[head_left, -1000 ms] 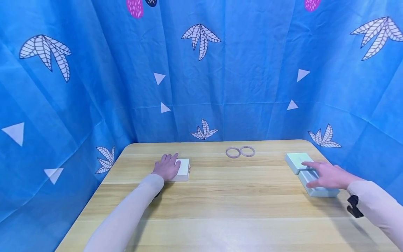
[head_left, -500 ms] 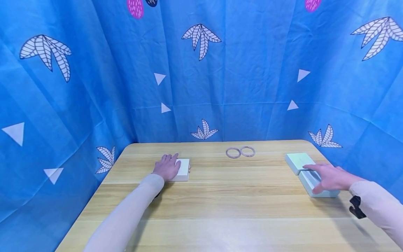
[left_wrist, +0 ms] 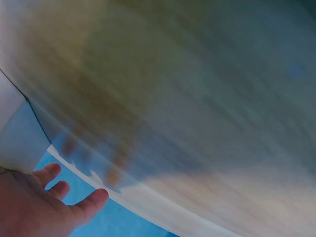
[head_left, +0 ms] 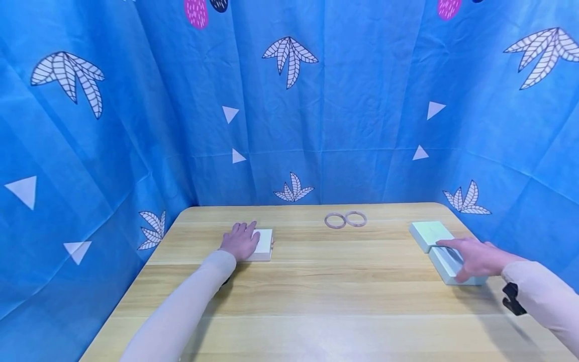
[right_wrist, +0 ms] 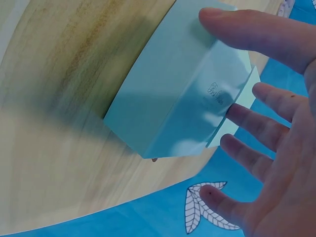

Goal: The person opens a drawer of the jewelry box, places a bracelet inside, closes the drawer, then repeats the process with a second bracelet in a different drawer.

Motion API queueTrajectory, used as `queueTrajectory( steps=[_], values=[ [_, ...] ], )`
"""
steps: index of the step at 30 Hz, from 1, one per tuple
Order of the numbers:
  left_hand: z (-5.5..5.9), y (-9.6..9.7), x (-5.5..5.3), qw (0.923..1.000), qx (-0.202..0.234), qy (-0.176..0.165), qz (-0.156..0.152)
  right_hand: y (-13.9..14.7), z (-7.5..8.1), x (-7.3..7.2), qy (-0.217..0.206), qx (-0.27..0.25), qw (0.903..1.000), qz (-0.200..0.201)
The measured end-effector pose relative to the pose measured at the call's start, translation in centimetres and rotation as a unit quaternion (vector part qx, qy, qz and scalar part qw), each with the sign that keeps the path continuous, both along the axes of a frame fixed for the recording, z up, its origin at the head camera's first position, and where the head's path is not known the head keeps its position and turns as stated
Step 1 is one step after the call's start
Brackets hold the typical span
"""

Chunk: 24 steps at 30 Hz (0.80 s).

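My left hand (head_left: 240,242) lies flat with fingers extended over a white box (head_left: 264,245) at the left of the table; the hand covers much of the box. In the left wrist view the box's pale side (left_wrist: 22,131) shows at the left edge, above the fingers. At the right, my right hand (head_left: 477,256) is over a pale mint box with a far part (head_left: 429,232) and a near part (head_left: 445,264). Seen from the right wrist, the mint box (right_wrist: 197,94) bears script lettering; its raised edge strip (right_wrist: 234,108) lies at the fingertips, and the thumb overlaps the near edge.
Two thin rings (head_left: 334,220) lie side by side near the back of the wooden table (head_left: 325,296). Behind and beside the table hangs a blue patterned curtain (head_left: 353,100).
The right thumb has drawn back toward the person and to the right along the mint box, while its index finger stays near the seam. The left hand keeps its place.
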<state>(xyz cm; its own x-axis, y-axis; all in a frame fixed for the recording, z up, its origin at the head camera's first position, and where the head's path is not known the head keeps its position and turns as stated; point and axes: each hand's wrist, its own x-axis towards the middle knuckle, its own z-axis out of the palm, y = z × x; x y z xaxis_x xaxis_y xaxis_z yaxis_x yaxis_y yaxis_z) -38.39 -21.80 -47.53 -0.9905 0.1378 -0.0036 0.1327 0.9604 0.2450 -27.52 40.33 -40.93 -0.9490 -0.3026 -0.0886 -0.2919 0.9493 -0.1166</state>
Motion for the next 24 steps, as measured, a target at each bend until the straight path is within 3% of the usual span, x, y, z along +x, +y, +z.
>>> queueTrajectory(
  steps=[14, 24],
  values=[
    [0.06, 0.0, -0.06, 1.0, 0.008, 0.001, 0.001, -0.15, -0.03, -0.3, 0.0, 0.022, 0.9997, 0.009],
    [0.1, -0.11, -0.02, 0.9999, 0.004, 0.009, -0.004, -0.31, -0.25, -0.65, -0.027, 0.02, 0.9994, 0.001]
  ],
)
